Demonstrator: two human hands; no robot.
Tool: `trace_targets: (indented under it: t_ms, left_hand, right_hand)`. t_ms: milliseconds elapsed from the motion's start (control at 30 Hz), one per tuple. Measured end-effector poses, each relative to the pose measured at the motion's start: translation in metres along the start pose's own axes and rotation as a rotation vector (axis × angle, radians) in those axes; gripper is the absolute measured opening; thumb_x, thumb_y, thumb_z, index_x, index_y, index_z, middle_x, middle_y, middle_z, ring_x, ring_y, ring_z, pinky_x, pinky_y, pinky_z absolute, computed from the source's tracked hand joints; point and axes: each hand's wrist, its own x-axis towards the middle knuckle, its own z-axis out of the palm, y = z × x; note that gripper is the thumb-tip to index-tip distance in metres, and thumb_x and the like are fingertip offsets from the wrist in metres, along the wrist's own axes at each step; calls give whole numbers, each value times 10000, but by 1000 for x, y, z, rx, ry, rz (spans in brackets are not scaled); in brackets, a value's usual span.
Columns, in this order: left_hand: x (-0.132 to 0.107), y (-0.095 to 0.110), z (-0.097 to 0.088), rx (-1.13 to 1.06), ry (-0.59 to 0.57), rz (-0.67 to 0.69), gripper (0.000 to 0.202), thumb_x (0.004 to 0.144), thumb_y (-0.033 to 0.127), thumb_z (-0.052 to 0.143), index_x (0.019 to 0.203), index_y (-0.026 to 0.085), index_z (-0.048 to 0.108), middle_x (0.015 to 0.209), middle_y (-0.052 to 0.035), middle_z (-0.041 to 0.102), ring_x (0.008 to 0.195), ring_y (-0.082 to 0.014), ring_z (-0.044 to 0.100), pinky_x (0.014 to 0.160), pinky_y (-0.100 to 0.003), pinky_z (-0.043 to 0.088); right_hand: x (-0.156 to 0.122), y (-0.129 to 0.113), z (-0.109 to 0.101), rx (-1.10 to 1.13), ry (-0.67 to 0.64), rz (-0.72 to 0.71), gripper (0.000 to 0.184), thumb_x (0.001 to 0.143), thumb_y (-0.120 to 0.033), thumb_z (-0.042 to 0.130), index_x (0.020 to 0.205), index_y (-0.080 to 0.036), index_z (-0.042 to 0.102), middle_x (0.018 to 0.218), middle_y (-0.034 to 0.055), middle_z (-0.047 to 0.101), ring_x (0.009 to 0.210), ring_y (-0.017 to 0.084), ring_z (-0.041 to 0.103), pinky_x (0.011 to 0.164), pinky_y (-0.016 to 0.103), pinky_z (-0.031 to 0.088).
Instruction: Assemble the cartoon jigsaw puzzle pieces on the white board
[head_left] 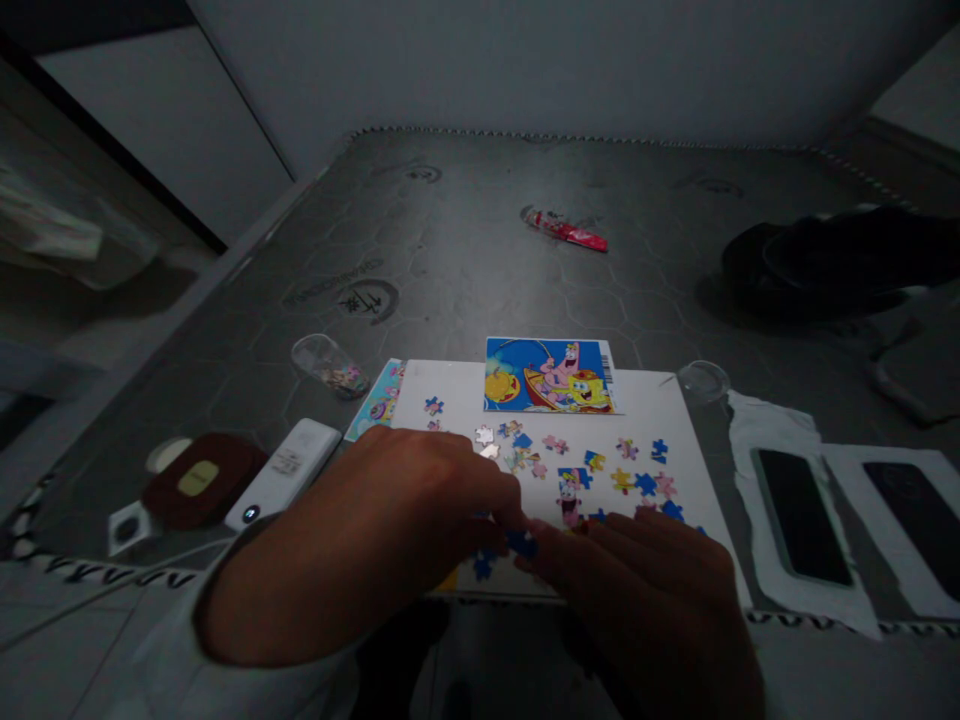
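My left hand (397, 520) lies low over the near edge of a white board (652, 395), its fingers bent together over a blue puzzle piece (521, 543). My right hand (645, 580) meets it from the right, fingertips pressed on the same piece. Several loose puzzle pieces (592, 470) in blue, pink and yellow are scattered across the board. A cartoon reference picture (547, 375) lies at the board's far edge.
Left of the board are a clear plastic tube (326, 365), a white device (285, 472) and a dark red case (199, 480). Two dark phones (799, 515) (919, 515) rest on white paper at the right. A red wrapper (566, 230) and dark cloth (840, 260) lie farther back.
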Motion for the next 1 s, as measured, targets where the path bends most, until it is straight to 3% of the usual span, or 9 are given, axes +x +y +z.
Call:
trace_targets:
  t_ms: [533, 1000]
  left_hand:
    - [0, -1, 3, 49, 20, 21, 142, 863, 196, 684, 899, 322, 740, 772, 64, 701, 663, -104, 624, 563, -216, 372]
    - [0, -5, 5, 117, 25, 42, 121, 890, 239, 651, 821, 314, 716, 716, 68, 651, 592, -93, 534, 507, -237, 257]
  right_hand:
    - [0, 0, 1, 25, -39, 6, 191, 987, -181, 532, 917, -177, 709, 578, -42, 601, 503, 95, 527, 510, 299, 276]
    - [1, 0, 2, 17, -43, -19, 214, 995, -157, 500, 940, -166, 706, 591, -38, 635, 513, 91, 544, 516, 287, 302]
